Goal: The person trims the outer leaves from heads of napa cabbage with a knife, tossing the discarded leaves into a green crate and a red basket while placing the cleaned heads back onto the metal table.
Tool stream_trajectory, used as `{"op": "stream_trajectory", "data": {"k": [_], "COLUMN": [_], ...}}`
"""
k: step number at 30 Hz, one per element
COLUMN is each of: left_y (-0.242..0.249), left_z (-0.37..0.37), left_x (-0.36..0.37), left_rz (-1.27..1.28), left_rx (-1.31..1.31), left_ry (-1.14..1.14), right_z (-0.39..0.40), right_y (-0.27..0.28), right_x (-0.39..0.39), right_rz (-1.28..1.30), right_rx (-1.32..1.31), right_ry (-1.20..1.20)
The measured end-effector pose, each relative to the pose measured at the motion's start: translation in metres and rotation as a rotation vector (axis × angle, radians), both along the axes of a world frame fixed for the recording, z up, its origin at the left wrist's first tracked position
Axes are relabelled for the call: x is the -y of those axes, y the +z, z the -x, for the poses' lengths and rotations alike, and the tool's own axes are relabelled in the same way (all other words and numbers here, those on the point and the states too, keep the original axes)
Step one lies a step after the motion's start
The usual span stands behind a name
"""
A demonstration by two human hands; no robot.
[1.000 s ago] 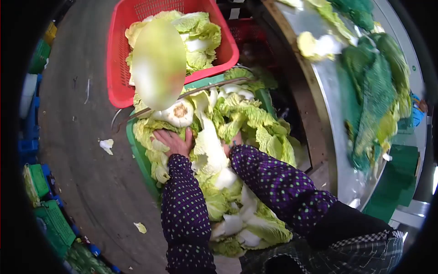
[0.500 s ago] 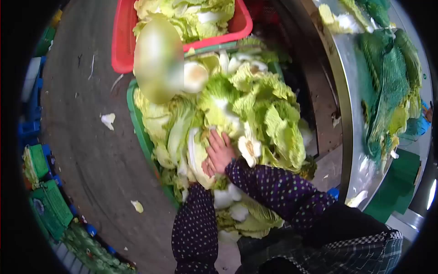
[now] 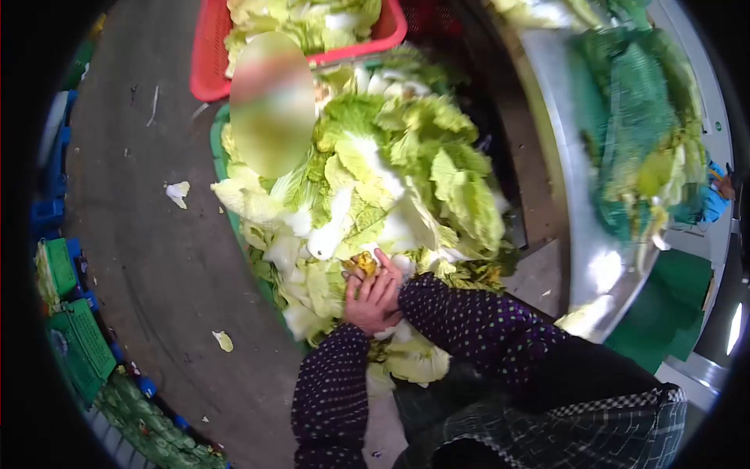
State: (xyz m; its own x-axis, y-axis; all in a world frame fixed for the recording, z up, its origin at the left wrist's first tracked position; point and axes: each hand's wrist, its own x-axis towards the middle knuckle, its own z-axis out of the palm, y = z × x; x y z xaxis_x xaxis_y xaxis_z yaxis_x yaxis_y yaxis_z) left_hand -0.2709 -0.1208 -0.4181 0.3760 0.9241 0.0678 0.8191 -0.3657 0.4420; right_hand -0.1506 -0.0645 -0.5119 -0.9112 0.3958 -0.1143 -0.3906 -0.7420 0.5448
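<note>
Pressing together at the near edge of a heaped pile of napa cabbage leaves (image 3: 375,187), both hands meet over a small yellowed cabbage piece (image 3: 361,264): the left hand (image 3: 366,303) lies across the pile with its fingers curled, and the right hand (image 3: 388,281) overlaps it from the right, fingers closed down on the same yellowed piece, so the two hands clasp it between them. Both arms wear dark purple sleeves (image 3: 461,324) dotted with small green spots, and a checked apron (image 3: 594,434) shows at the lower right. The leaves are crinkled and pale green with broad, smooth white ribs, stacked loosely so high that they hide nearly all of the green crate (image 3: 216,148) beneath them; only a strip of its rim shows on the left. Beyond the pile stands one red plastic basket (image 3: 209,55) with slotted walls, also filled with cabbage. To the right a curved, shiny metal table (image 3: 601,266) carries more leaves tangled in green mesh netting (image 3: 641,109). The floor is grey concrete (image 3: 141,258), with two torn leaf scraps lying apart on it, one near the crate's left side (image 3: 178,191) and one closer to the person (image 3: 223,340). Along the left edge sit green lattice crates (image 3: 82,348) and blue ones, partly cut off by the dark lens border. A blurred oval patch covers part of the pile's far left.
</note>
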Motion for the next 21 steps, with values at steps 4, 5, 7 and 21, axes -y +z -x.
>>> {"op": "stream_trajectory", "data": {"k": [4,5,7,21], "left_y": [-0.049,-0.027,0.014,0.125], "left_z": [-0.009,-0.007,-0.003,-0.025], "left_x": [0.008,0.006,-0.013,0.033], "left_rz": [-0.193,-0.133,-0.118,0.484], "left_rx": [-0.027,-0.027,-0.19,-0.135], "left_ry": [0.055,0.058,0.036,0.565], "right_z": [0.002,0.005,0.01,-0.031], "right_y": [-0.008,0.001,0.044,0.234], "right_x": [-0.007,-0.01,-0.026,-0.18], "right_rz": [0.076,0.102,0.14,1.967], "right_rx": [0.019,-0.003,-0.068,-1.856], "right_ry": [0.074,0.092,0.123,-1.188]}}
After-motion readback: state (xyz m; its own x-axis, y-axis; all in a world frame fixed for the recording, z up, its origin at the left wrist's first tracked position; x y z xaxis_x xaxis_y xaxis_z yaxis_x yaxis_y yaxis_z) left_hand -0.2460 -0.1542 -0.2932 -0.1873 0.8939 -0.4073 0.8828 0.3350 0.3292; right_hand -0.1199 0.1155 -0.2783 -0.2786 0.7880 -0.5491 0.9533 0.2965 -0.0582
